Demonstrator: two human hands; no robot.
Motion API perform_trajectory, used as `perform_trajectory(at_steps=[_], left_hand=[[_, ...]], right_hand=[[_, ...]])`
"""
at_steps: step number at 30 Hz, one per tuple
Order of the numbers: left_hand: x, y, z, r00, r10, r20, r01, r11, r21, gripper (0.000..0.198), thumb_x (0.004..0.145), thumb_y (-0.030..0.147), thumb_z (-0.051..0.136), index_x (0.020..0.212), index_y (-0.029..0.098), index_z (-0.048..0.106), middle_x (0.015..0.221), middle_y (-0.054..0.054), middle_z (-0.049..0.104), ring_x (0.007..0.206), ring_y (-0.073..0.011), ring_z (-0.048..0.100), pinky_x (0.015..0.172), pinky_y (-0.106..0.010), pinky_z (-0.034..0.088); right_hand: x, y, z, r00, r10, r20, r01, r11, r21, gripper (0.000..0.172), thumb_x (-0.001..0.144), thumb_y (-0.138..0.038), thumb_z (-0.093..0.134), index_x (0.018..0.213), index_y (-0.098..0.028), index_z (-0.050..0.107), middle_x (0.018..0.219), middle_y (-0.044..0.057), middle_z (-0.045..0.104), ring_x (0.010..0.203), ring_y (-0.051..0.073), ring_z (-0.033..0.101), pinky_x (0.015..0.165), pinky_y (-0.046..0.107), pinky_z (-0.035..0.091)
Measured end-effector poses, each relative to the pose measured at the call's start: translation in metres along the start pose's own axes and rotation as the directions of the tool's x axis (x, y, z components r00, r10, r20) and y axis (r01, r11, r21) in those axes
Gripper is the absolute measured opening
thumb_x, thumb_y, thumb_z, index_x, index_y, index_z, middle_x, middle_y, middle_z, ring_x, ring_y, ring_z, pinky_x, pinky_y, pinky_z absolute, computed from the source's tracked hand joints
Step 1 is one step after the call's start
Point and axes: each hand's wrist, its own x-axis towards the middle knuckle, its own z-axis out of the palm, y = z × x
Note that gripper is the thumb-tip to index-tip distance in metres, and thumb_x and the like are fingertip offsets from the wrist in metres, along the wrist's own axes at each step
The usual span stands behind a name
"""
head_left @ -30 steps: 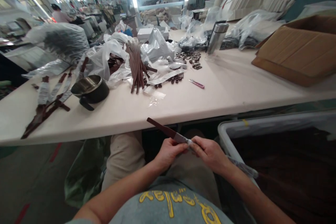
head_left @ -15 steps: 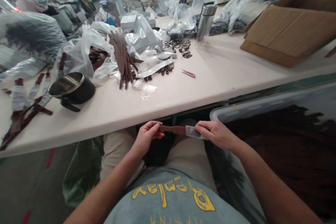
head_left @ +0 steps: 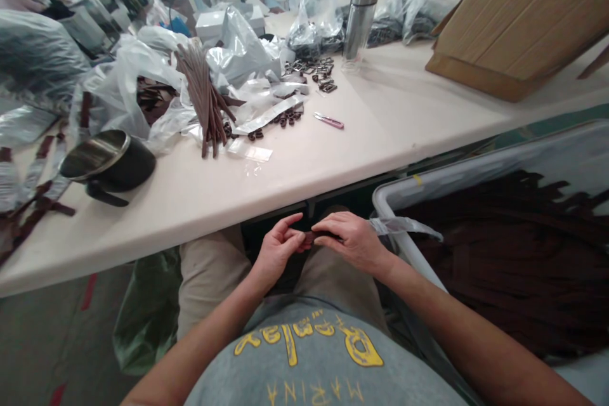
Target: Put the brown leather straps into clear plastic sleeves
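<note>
Two hands [head_left: 277, 248] [head_left: 353, 241], one brown strap [head_left: 309, 238], one flask [head_left: 360, 22]

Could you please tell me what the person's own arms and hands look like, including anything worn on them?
The left hand and right hand are ungloved, and no watch or bracelet shows on either wrist. The forearms are bare, with no sleeve visible on them. Between them shows a grey shirt with yellow lettering.
</note>
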Motion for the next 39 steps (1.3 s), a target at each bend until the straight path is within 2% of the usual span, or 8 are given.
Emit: perform_trajectory(at_steps=[7, 18, 23, 25, 27, 29, 32, 39], left_hand=[[-0.003, 0.003, 0.001, 0.998, 0.059, -0.001, -0.059, 0.998, -0.003, 0.054, 0.074, 0.034, 0.079, 0.123, 0.017, 0.062, 0.069, 0.002, 0.069, 0.065, -0.0128, 0.067, 0.069, -0.026, 0.051], [-0.001, -0.005, 0.001, 0.998, 0.057, 0.018, -0.056, 0.997, -0.055, 0.048, 0.072, 0.038, 0.082, 0.113, 0.017, 0.068, 0.069, -0.001, 0.07, 0.066, -0.0148, 0.067, 0.069, -0.027, 0.052], [0.001, -0.006, -0.006, 0.994, 0.053, 0.093, -0.063, 0.992, 0.109, 0.04, 0.076, 0.042, 0.077, 0.106, 0.017, 0.073, 0.085, -0.008, 0.076, 0.075, -0.0197, 0.07, 0.076, -0.033, 0.055], [0.001, -0.001, -0.011, 0.976, 0.126, 0.18, -0.185, 0.912, 0.366, 0.034, 0.08, 0.038, 0.073, 0.109, 0.019, 0.074, 0.094, -0.009, 0.077, 0.085, -0.0218, 0.07, 0.082, -0.034, 0.053], [0.001, 0.005, -0.017, 0.939, 0.184, 0.29, -0.329, 0.73, 0.6, 0.029, 0.084, 0.032, 0.07, 0.111, 0.022, 0.075, 0.099, -0.008, 0.077, 0.091, -0.0215, 0.068, 0.086, -0.032, 0.05], [0.002, 0.009, -0.02, 0.908, 0.199, 0.368, -0.411, 0.594, 0.692, 0.026, 0.086, 0.028, 0.068, 0.11, 0.024, 0.075, 0.098, -0.006, 0.077, 0.089, -0.0196, 0.068, 0.084, -0.029, 0.049], [0.003, 0.009, -0.022, 0.885, 0.215, 0.413, -0.459, 0.548, 0.699, 0.022, 0.083, 0.025, 0.071, 0.104, 0.025, 0.077, 0.091, -0.003, 0.078, 0.083, -0.0176, 0.069, 0.079, -0.025, 0.049], [0.007, -0.001, -0.02, 0.89, 0.224, 0.398, -0.454, 0.521, 0.723, 0.016, 0.087, 0.032, 0.066, 0.095, 0.028, 0.08, 0.081, -0.005, 0.077, 0.074, -0.0214, 0.069, 0.069, -0.029, 0.05]], right_hand=[[-0.007, 0.005, 0.007, 1.0, -0.016, -0.011, 0.016, 1.0, 0.021, 0.023, 0.095, -0.037, 0.064, 0.107, -0.018, 0.071, 0.094, 0.007, 0.072, 0.086, 0.02, 0.066, 0.076, 0.031, 0.052], [-0.009, -0.004, 0.009, 0.996, -0.083, 0.023, 0.086, 0.986, -0.146, 0.016, 0.097, -0.023, 0.053, 0.095, -0.017, 0.068, 0.079, 0.004, 0.064, 0.073, 0.018, 0.061, 0.064, 0.029, 0.043], [-0.011, -0.001, 0.013, 0.995, -0.086, 0.043, 0.092, 0.981, -0.169, 0.021, 0.099, -0.021, 0.049, 0.086, -0.019, 0.066, 0.075, 0.003, 0.06, 0.07, 0.017, 0.058, 0.062, 0.029, 0.038], [-0.013, 0.0, 0.013, 0.995, -0.085, 0.045, 0.092, 0.978, -0.186, 0.025, 0.101, -0.024, 0.047, 0.084, -0.019, 0.065, 0.074, 0.002, 0.059, 0.069, 0.017, 0.057, 0.062, 0.029, 0.036], [-0.014, 0.001, 0.013, 0.994, -0.094, 0.048, 0.102, 0.973, -0.207, 0.029, 0.102, -0.025, 0.044, 0.082, -0.019, 0.064, 0.074, 0.003, 0.058, 0.069, 0.017, 0.057, 0.062, 0.03, 0.035], [-0.015, 0.001, 0.013, 0.991, -0.117, 0.058, 0.127, 0.967, -0.223, 0.033, 0.104, -0.026, 0.042, 0.08, -0.019, 0.062, 0.073, 0.002, 0.058, 0.067, 0.017, 0.056, 0.061, 0.03, 0.033], [-0.016, 0.001, 0.014, 0.986, -0.145, 0.077, 0.16, 0.957, -0.241, 0.035, 0.105, -0.028, 0.04, 0.078, -0.02, 0.061, 0.072, 0.002, 0.057, 0.066, 0.016, 0.055, 0.06, 0.031, 0.032], [-0.014, -0.002, 0.013, 0.986, -0.122, 0.115, 0.148, 0.955, -0.257, 0.026, 0.1, -0.024, 0.047, 0.079, -0.02, 0.061, 0.073, 0.002, 0.06, 0.067, 0.017, 0.059, 0.06, 0.03, 0.035]])
